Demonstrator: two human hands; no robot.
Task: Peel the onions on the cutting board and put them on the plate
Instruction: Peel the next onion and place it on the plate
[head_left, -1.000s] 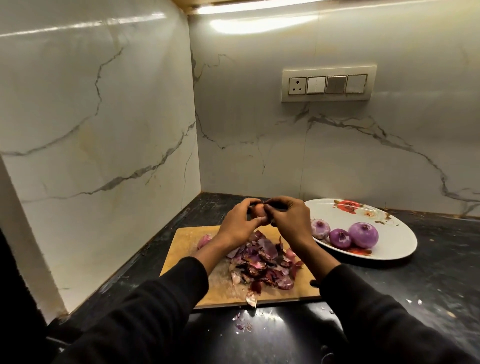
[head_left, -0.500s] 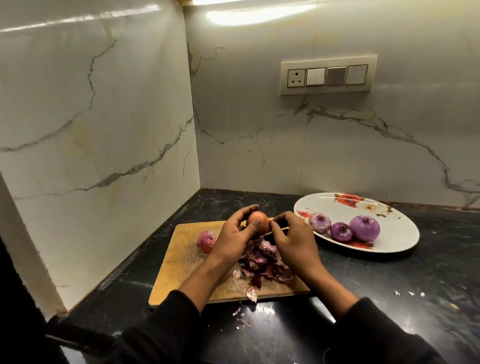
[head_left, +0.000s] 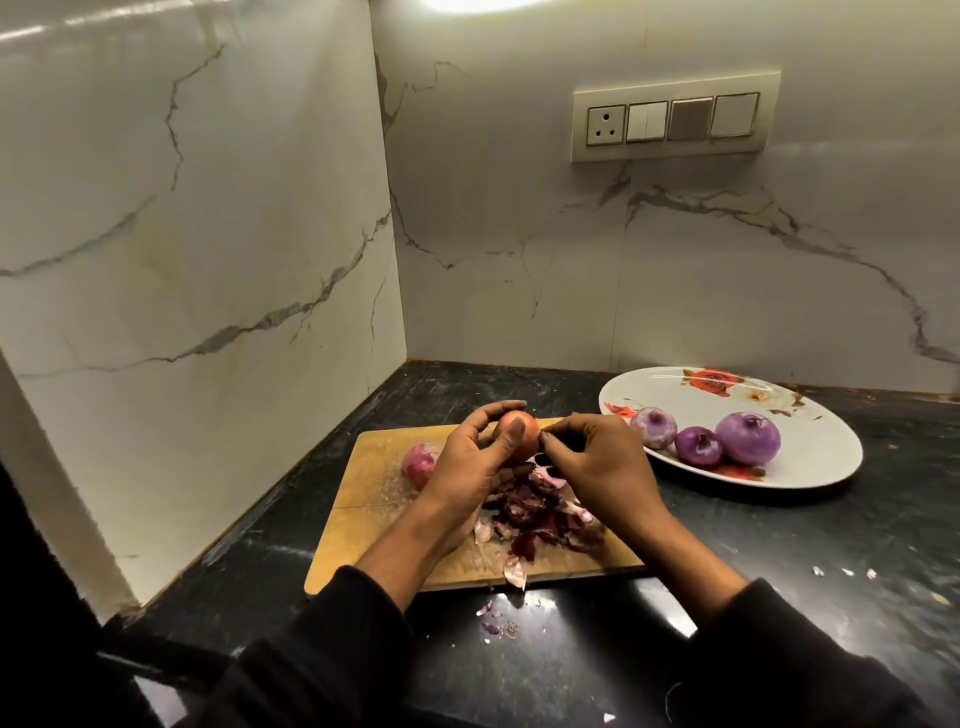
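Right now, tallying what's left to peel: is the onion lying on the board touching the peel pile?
Cannot tell. In the head view the left hand covers the space between onion and peel pile.

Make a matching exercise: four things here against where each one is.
Things:
1. orange onion
2. pink onion
3. three purple onions
4. peels

Places:
A. on the plate
B. heaped on the board, below the hands
C. held in the left hand
D. lying on the board, left of the hands

Pairs: 1-C, 2-D, 3-A, 4-B

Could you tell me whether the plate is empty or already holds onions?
Not empty: three peeled purple onions sit on the plate.
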